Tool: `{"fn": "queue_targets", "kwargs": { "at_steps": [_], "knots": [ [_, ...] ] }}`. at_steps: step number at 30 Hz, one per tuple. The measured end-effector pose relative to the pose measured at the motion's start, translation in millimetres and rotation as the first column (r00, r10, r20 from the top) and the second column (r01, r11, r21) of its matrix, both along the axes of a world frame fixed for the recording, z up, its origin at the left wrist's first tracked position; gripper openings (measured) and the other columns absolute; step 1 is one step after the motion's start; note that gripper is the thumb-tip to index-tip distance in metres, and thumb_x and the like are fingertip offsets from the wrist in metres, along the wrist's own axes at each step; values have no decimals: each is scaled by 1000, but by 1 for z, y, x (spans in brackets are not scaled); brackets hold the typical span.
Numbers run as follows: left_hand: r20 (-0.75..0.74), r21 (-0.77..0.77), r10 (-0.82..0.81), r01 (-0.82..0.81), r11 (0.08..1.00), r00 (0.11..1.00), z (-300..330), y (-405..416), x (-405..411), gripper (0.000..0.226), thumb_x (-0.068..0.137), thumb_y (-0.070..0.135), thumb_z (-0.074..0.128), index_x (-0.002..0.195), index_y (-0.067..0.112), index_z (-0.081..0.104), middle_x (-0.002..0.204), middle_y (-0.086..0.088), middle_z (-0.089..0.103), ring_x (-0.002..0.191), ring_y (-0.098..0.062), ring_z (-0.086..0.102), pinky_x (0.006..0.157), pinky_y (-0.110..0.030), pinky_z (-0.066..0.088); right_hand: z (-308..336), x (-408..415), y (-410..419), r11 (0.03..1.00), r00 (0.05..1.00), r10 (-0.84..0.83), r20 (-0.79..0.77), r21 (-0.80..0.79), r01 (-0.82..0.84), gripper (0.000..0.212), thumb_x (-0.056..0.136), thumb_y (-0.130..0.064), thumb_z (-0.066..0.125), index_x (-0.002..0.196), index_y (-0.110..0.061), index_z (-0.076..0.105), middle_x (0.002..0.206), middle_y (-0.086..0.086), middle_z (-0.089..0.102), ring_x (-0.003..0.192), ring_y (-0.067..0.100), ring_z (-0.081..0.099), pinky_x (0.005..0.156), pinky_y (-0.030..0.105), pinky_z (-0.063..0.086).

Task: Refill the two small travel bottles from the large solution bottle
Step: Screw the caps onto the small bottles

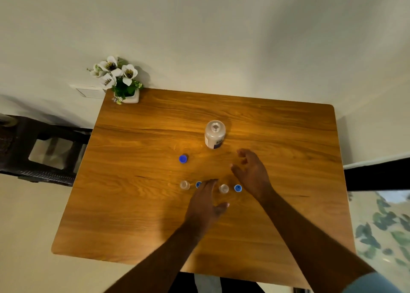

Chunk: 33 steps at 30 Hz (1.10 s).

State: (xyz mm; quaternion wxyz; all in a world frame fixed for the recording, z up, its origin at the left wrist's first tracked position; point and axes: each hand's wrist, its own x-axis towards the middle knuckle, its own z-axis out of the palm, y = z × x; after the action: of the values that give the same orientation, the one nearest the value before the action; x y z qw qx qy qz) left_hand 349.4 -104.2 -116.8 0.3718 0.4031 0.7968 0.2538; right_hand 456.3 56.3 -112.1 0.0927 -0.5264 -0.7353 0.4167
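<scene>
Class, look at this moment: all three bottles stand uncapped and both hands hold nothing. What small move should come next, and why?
Probably the right hand, open and nearest, reaches forward to grip the large solution bottle. Both travel bottles stand open with their blue caps set aside, so pouring can begin once it is lifted.

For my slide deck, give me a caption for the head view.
Both hands hover open over two uncapped travel bottles, large solution bottle uncapped behind them.
</scene>
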Motion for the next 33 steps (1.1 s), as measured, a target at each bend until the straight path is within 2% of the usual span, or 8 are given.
{"fn": "queue_targets", "kwargs": {
  "at_steps": [4,7,11,17,22,26,31,33],
  "knots": [
    [11,18,17,-18,1000,1000,-7,1,3,80,77,40,84,145,20,48,145,1,54,132,-17,53,107,-42,51,-8,52,-36,997,993,63,98,31,-66,43,90,-32,69,129,-15,59,126,5,63,112,19,60,95,33,49],
    [18,51,24,-25,998,1000,-13,0,5,75,79,36,83,144,20,50,143,1,57,130,-15,55,106,-39,53,-13,67,-51,993,988,114,104,13,-116,54,84,-38,74,130,-18,58,125,-1,62,112,15,59,95,35,52],
    [13,109,56,-57,992,998,-17,2,8,65,83,32,81,140,19,55,137,1,62,123,-11,60,104,-35,53,-24,64,-51,975,973,191,132,85,-203,60,80,-41,74,133,-24,54,129,-3,59,115,16,57,93,37,54],
    [-1,207,91,-89,974,996,-16,11,14,41,87,24,79,125,17,68,123,1,72,114,-13,66,100,-39,56,-26,54,-49,958,961,212,177,157,-240,36,91,-31,64,126,-22,62,124,-1,62,113,17,56,90,32,51],
    [68,224,91,-104,969,994,-11,13,17,37,86,22,80,121,18,70,119,1,73,111,-13,68,99,-40,56,-14,67,-52,974,985,165,59,150,-172,31,88,-28,69,118,-20,64,114,-3,66,102,12,61,84,22,49],
    [174,258,81,-125,958,981,13,16,17,36,84,18,81,119,20,71,117,5,71,112,-10,67,98,-29,56,11,83,-57,998,998,19,-67,59,-15,34,87,-29,73,120,-24,63,109,-10,68,96,1,65,83,22,55],
    [334,326,107,-222,919,936,63,25,8,33,84,15,81,115,22,74,118,7,71,111,-9,68,95,-36,59,58,93,-63,996,978,-68,-200,42,77,35,85,-20,77,118,-25,65,107,-15,68,95,-4,67,79,11,53],
    [342,379,101,-236,895,934,89,31,2,34,82,14,83,115,20,75,116,4,72,110,-11,69,92,-36,61,83,91,-60,992,959,-89,-267,64,110,34,84,-15,77,112,-30,67,105,-14,70,92,-2,69,78,15,56]
  ]
}}
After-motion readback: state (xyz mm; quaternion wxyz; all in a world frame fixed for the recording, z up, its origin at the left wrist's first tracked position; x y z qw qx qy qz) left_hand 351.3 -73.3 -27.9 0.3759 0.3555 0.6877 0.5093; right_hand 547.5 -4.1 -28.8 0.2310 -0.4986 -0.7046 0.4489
